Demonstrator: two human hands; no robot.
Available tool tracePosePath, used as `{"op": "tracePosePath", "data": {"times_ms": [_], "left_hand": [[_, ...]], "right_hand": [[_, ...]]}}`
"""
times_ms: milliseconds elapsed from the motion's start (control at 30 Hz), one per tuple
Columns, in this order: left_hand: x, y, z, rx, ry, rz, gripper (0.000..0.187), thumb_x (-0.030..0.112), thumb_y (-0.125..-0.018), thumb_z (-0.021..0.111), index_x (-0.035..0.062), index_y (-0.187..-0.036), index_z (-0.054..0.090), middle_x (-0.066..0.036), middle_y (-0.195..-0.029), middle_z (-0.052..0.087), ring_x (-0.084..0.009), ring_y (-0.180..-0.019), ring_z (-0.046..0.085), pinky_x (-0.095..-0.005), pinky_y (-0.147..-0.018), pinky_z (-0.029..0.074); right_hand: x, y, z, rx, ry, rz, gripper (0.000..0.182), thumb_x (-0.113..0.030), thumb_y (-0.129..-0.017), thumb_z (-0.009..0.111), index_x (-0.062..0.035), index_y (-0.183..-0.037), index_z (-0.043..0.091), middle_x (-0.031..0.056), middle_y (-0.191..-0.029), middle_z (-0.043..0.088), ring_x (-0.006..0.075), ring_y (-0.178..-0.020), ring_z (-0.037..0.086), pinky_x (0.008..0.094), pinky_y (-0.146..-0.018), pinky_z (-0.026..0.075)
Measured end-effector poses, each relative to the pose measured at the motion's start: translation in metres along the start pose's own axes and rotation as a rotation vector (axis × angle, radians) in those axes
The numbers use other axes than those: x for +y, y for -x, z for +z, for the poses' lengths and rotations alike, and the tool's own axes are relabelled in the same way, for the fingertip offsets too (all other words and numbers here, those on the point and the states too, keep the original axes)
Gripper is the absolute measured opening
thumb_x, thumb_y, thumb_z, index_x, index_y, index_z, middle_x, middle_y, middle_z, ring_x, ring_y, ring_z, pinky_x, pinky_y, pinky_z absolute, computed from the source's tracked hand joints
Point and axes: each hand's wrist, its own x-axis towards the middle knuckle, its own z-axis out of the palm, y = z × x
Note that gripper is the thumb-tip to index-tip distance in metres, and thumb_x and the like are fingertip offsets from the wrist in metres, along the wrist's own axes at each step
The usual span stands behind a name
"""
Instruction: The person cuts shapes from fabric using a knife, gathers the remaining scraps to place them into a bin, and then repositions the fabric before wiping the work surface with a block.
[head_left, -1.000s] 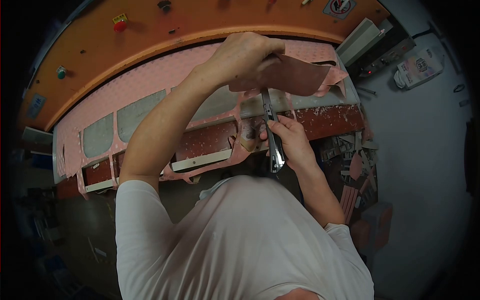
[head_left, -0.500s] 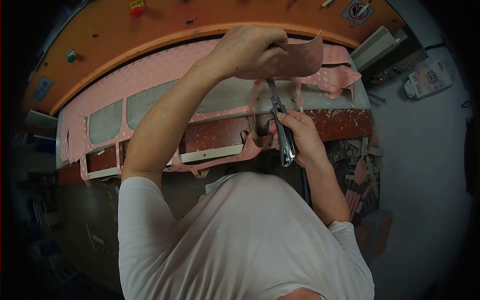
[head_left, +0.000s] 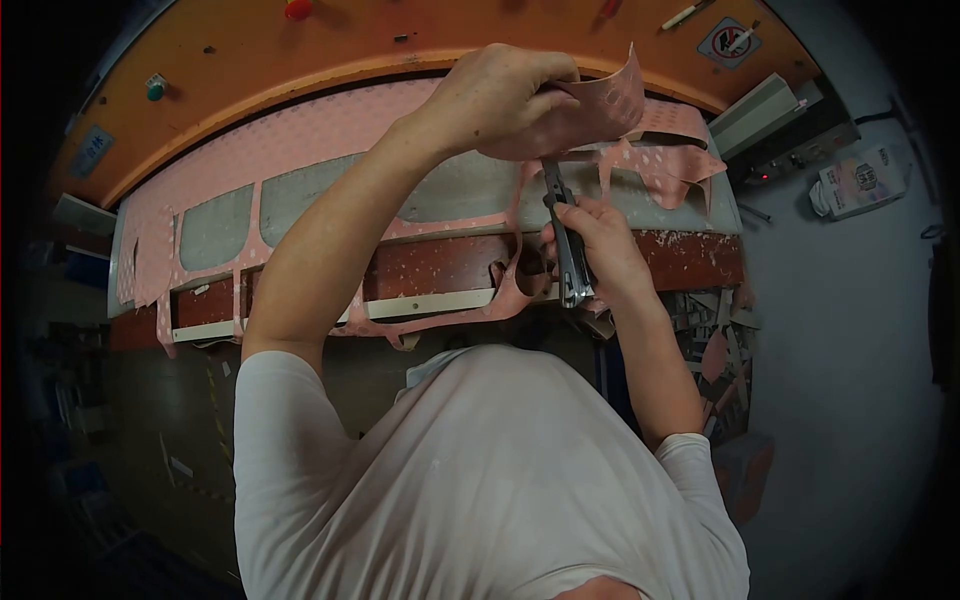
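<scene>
My left hand (head_left: 505, 95) pinches a curved pink patterned piece of sheet material (head_left: 590, 112) and holds it raised above the bench. My right hand (head_left: 605, 245) is wrapped around a dark utility knife (head_left: 570, 255), its blade end pointing away from me and reaching under the lifted piece. Whether the blade touches the material is hidden there. Around both hands lies the pink sheet (head_left: 330, 125) with large cut-out openings, its narrow strips (head_left: 440, 325) sagging over the bench's front edge. To the right of the knife rests another loose, crumpled pink part (head_left: 675, 170).
An orange machine beam (head_left: 350, 45) with a red button (head_left: 298, 9) and a green button (head_left: 155, 87) spans the back. Below the grey bench top (head_left: 215, 238) runs a red-brown front board (head_left: 690, 258). Scraps (head_left: 725, 340) pile at lower right, and a white packet (head_left: 860, 182) lies beyond.
My right hand has pushed the knife slightly farther forward under the lifted pink piece. My left hand, still pinching the piece, has shifted slightly. The camera view has tilted a little.
</scene>
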Motion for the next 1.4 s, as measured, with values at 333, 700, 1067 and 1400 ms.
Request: {"op": "tracePosePath", "data": {"times_ms": [333,700,1067,1400], "left_hand": [[-0.032,0.026,-0.033,0.181,0.173,-0.375,0.031,0.023,-0.088,0.072,0.0034,-0.111,0.069,-0.018,-0.097,0.073,-0.0309,-0.086,0.073,-0.0381,-0.076,0.056],[-0.135,0.218,-0.036,0.005,-0.1,-0.971,0.049,0.022,-0.085,0.076,-0.0048,-0.123,0.062,-0.025,-0.109,0.071,-0.0337,-0.103,0.069,-0.0405,-0.089,0.053],[-0.119,0.284,-0.243,0.161,-0.575,-1.021,0.049,0.023,-0.085,0.072,0.0053,-0.13,0.062,-0.023,-0.113,0.07,-0.0369,-0.105,0.068,-0.0422,-0.09,0.053],[-0.119,0.392,-0.214,0.239,-1.136,-1.017,0.036,0.026,-0.089,0.072,0.0096,-0.12,0.069,-0.011,-0.127,0.064,-0.0312,-0.121,0.056,-0.0505,-0.103,0.037]], "right_hand": [[0.045,0.029,0.004,-0.087,0.39,-0.055,0.024,-0.016,-0.1,0.055,0.0013,-0.111,0.067,0.0019,-0.08,0.065,0.0084,-0.076,0.059,0.0253,-0.07,0.047],[0.066,0.047,-0.046,0.08,0.045,0.032,0.035,-0.018,-0.101,0.057,0.0001,-0.131,0.058,0.0052,-0.081,0.068,0.0099,-0.063,0.061,0.0246,-0.055,0.05],[0.068,0.033,-0.038,-0.013,0.007,0.01,0.028,-0.02,-0.101,0.056,-0.0017,-0.122,0.06,0.0045,-0.079,0.065,0.0099,-0.061,0.061,0.0246,-0.048,0.051],[0.065,0.029,-0.04,-0.038,0.046,0.016,0.026,-0.019,-0.102,0.054,-0.0018,-0.122,0.06,0.004,-0.079,0.065,0.0092,-0.061,0.06,0.0235,-0.049,0.051]]}}
